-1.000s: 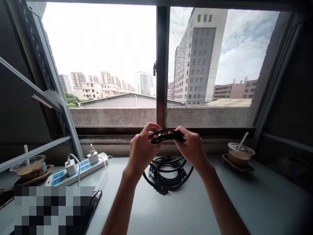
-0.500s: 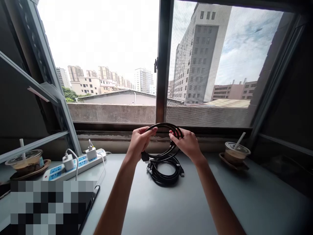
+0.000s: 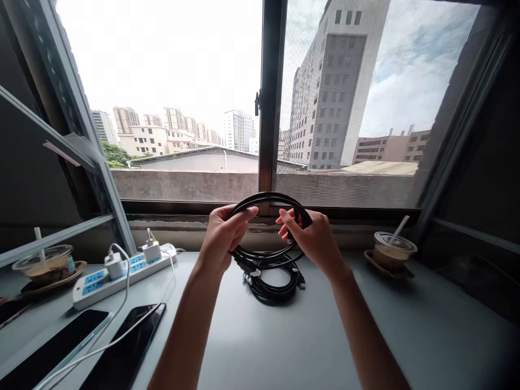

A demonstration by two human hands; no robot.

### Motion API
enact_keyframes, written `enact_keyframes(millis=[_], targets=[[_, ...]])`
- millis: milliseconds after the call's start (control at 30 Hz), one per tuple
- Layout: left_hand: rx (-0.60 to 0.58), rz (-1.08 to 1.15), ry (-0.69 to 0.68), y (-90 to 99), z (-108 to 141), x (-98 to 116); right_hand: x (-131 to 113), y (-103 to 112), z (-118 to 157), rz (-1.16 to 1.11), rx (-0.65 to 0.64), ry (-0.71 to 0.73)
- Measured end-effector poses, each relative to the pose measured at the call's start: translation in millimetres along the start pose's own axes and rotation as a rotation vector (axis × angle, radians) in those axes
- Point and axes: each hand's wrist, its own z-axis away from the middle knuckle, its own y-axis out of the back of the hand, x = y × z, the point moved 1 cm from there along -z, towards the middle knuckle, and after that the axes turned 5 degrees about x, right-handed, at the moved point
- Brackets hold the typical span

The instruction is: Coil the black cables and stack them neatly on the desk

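Between my two hands a black cable (image 3: 271,196) is held up as a loose coil of several turns. My left hand (image 3: 226,234) is closed round the coil's left side, thumb on top. On the right side my right hand (image 3: 312,232) grips the loops between thumb and fingers. A dark connector (image 3: 245,264) with a pale end hangs at the coil's lower left. Below the held loops, a second coiled black cable (image 3: 276,298) lies on the table, its plugs showing at the left and right; the held coil partly hides it.
A white power strip (image 3: 97,295) with two chargers stands at the left. Two phones (image 3: 125,346) lie in front of it, with white charging cords across them. Lidded drink cups stand at far left (image 3: 49,268) and right (image 3: 393,254). The window (image 3: 268,119) rises behind the table.
The held coil has spread into a wider, rounder ring and risen slightly. My hands have moved a little farther apart. The coil on the table stays put.
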Motion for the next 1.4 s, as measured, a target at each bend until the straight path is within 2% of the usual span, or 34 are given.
enact_keyframes(millis=[100,233,300,367,467,533,633,700,800,900,1033,1133,1200,1400], targets=[[0.061,0.131,0.033,-4.5,-0.7,-2.2,-3.3,5.3,-1.1,-0.324,-0.028,-0.100],[0.066,0.251,0.092,-11.4,-0.5,-5.9,-0.4,13.1,-3.0,-0.707,-0.203,-0.253],[0.040,0.304,0.146,-14.1,-0.4,-7.4,-0.9,16.5,-3.1,-0.857,-0.251,-0.316],[0.009,0.331,0.191,-16.5,-0.6,-9.0,-4.3,18.8,-2.7,-0.984,-0.254,-0.370],[-0.002,0.310,0.204,-21.3,-1.3,-14.8,-10.8,20.7,-2.3,-1.053,-0.168,-0.443],[0.031,0.255,0.174,-26.3,-1.3,-22.4,-13.8,22.2,-2.6,-1.040,-0.080,-0.458],[0.098,0.181,0.136,-35.3,0.2,-36.4,-15.1,25.4,-4.1,-0.994,0.028,-0.395],[0.086,0.241,0.208,-40.5,1.4,-44.1,-13.1,27.4,-5.5,-0.941,0.046,-0.340],[0.021,0.434,0.351,-41.9,0.7,-48.1,-4.1,28.7,-7.6,-0.793,0.002,-0.312],[0.068,0.497,0.319,-33.7,-3.1,-43.5,8.8,28.2,-8.9,-0.503,0.024,-0.241],[0.135,0.360,0.178,-20.9,-5.5,-31.1,17.3,22.6,-7.8,-0.017,0.106,-0.067],[0.128,0.266,0.140,-15.3,-4.2,-21.3,16.1,16.3,-6.2,0.268,0.186,-0.005],[0.082,0.230,0.137,-13.0,-2.9,-15.7,15.0,12.7,-5.7,0.258,0.150,-0.028],[-0.059,0.227,0.121,-3.7,-3.1,-5.1,7.2,13.9,-3.3,-0.161,-0.067,-0.110]])
